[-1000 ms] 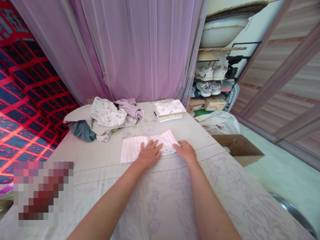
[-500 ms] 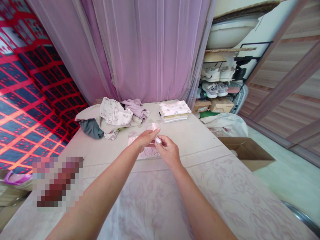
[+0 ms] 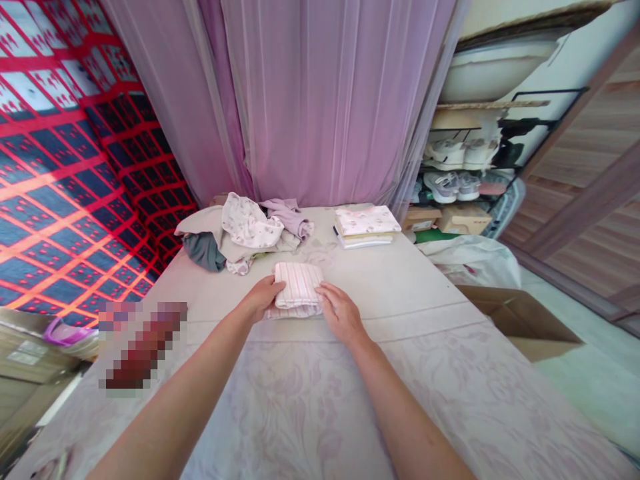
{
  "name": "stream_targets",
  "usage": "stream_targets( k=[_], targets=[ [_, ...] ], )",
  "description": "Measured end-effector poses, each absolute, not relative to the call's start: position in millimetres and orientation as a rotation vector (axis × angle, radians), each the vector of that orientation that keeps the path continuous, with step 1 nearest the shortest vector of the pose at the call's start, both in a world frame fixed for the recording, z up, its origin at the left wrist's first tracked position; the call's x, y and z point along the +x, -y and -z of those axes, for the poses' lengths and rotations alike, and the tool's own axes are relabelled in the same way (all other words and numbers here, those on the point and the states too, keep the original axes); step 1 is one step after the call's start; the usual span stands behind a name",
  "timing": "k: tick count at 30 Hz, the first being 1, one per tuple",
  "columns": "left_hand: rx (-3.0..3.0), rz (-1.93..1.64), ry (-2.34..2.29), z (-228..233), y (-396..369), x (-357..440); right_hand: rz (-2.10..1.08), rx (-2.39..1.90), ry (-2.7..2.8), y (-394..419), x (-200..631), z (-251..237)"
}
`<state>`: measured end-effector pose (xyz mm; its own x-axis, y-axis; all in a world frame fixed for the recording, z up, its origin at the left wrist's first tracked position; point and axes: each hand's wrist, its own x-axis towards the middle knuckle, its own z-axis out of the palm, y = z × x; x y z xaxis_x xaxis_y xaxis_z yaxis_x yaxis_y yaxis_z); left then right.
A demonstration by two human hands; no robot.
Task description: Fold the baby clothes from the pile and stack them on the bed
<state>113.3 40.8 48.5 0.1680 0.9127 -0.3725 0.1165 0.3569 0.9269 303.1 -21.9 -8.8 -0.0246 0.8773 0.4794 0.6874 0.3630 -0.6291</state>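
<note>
Striped cloth: a small pink-and-white striped cloth (image 3: pixel 299 289), folded into a compact rectangle, lies flat on the bed (image 3: pixel 390 280) in the middle of the view.
Left hand: the left hand (image 3: pixel 262 297) sits at the cloth's 9 o'clock side, fingers loosely curled against its left edge, touching it rather than gripping it.
Right hand: the right hand (image 3: pixel 340 312) lies at the cloth's 4 o'clock side, fingers spread open and flat, fingertips touching the lower right edge; it holds nothing.
Clothes heap: a loose heap of unfolded clothes (image 3: pixel 240 233) lies at 11 o'clock from the cloth, near but apart.
Folded stack: a neat stack of folded garments (image 3: pixel 367 225) lies at 1 o'clock, well apart from both hands.
Surroundings: a pink curtain (image 3: pixel 325 100) hangs beyond the bed at 12 o'clock; an open cardboard box (image 3: pixel 525 320) stands on the floor at 3 o'clock.
Change: a second ago the cloth was spread wide under both flat hands; half a second ago both hands pinched it up off the bed. Now it is down again, narrower and thicker, with a hand at each side.
</note>
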Motion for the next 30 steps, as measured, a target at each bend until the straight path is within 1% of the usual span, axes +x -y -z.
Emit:
stream_targets(
  k=[3,7,9,12,16,17,20,23,25,27,30],
  targets=[
    [1.038,-0.806,-1.156,-49,-41,119,-0.224,-1.417,1.766,24,303,8],
    [1.13,-0.801,-1.049,-66,-41,140,-0.149,-1.462,1.786,27,301,-4],
    [1.191,-0.752,-0.984,-75,-40,151,-0.197,-1.524,1.685,27,302,-11],
    [1.326,-0.713,-0.989,-76,-43,160,-0.342,-1.676,1.351,24,314,-13],
    [1.923,-0.675,-1.353,-53,-43,141,-0.471,-1.723,0.912,19,347,1],
    [2.081,-0.617,-1.386,-45,-41,131,-0.494,-1.725,0.845,18,355,5],
    [2.42,-0.416,-1.287,-27,-30,100,-0.509,-1.821,0.795,20,371,10],
    [2.618,-0.37,-1.319,-18,-18,77,-0.415,-2.042,0.916,26,376,6],
    [2.648,-0.394,-1.372,-15,-13,68,-0.312,-2.162,1.053,31,376,2],
    [2.624,-0.423,-1.414,-12,-11,64,-0.152,-2.201,1.177,36,374,0],
    [2.573,-0.455,-1.459,-9,-8,62,0.085,-2.127,1.309,37,364,-5]
  ],
)
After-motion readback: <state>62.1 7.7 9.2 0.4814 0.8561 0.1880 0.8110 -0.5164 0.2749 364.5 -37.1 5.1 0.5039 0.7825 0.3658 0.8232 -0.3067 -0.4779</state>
